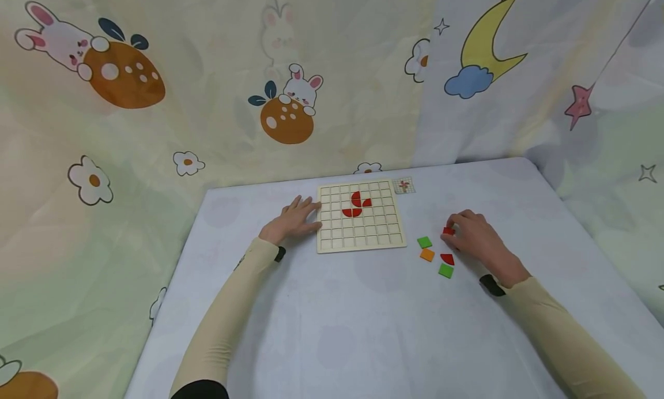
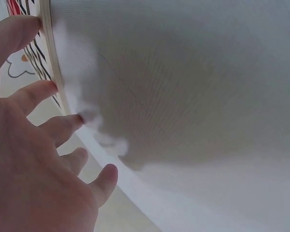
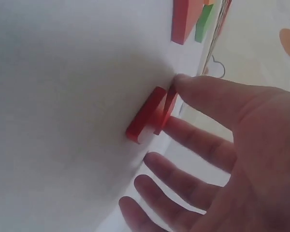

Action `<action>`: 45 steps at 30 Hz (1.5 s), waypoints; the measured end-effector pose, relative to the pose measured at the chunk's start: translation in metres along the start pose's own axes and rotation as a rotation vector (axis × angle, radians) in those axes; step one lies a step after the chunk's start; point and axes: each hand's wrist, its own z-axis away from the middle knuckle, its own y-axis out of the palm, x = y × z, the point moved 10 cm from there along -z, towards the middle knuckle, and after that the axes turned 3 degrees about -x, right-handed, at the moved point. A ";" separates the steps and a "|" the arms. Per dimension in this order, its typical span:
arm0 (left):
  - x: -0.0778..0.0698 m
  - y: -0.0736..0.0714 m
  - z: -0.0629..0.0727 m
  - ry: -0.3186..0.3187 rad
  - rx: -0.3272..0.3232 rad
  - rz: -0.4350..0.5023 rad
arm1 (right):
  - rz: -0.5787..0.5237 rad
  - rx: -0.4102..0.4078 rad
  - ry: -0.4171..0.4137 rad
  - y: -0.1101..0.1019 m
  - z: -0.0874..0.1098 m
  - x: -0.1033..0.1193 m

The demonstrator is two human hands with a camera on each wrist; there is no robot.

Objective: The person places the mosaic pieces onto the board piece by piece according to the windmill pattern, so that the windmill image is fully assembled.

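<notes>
A pale square grid board [image 1: 363,237] lies on the table, with several red quarter-round tiles [image 1: 356,200] set in its upper middle squares. My left hand [image 1: 293,221] is spread at the board's left edge, thumb and a finger touching it. To the right of the board, my right hand [image 1: 476,234] pinches a thin red tile [image 3: 170,104] between thumb and index finger. Right beside that tile is another red tile [image 3: 145,118] on the table. The other fingers of the right hand are loosely extended.
Near the right hand lie a red quarter-round tile [image 1: 448,259], a green tile [image 1: 445,270], another green tile [image 1: 424,242] and an orange tile [image 1: 427,255]. A small pattern card [image 1: 404,185] lies by the board's top right corner. A printed cloth [image 1: 218,87] hangs behind the table.
</notes>
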 end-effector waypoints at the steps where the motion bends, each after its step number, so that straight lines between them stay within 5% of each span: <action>1: 0.000 0.000 0.000 0.000 0.001 -0.001 | -0.002 -0.001 -0.018 0.000 -0.001 0.002; 5: 0.000 -0.001 0.001 -0.001 -0.001 0.001 | -0.010 0.000 -0.076 0.002 -0.003 0.007; 13: 0.000 -0.001 0.001 -0.005 0.005 0.013 | 0.065 -0.031 0.068 0.004 -0.009 -0.008; 27: 0.002 0.000 -0.001 -0.005 0.008 0.012 | -0.007 0.037 0.098 0.009 -0.016 -0.004; 45: 0.000 -0.001 0.002 -0.006 0.001 0.008 | -0.011 0.000 0.059 0.001 -0.022 0.004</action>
